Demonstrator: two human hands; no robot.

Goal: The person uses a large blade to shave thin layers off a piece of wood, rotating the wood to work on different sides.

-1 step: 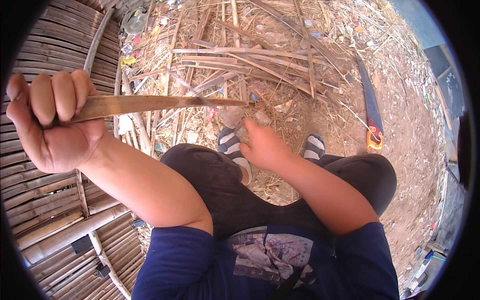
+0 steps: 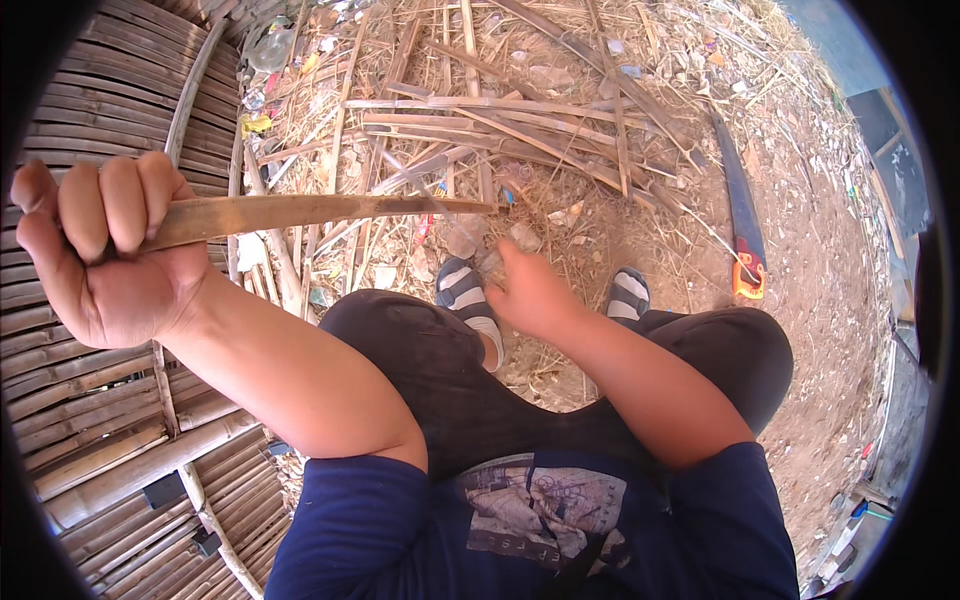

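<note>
While the left hand [image 2: 100, 250] grips a bamboo strip [image 2: 320, 212], the right hand's [image 2: 535, 295] grip is hidden, near plastic wrappers [image 2: 465, 238]

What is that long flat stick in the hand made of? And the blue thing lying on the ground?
The strip gripped in the left hand looks like split bamboo: tan, dry, matte, with lengthwise grain. The saw on the dirt seems to have a blue-painted metal blade and an orange handle, probably plastic, though it is too small to be sure.
</note>
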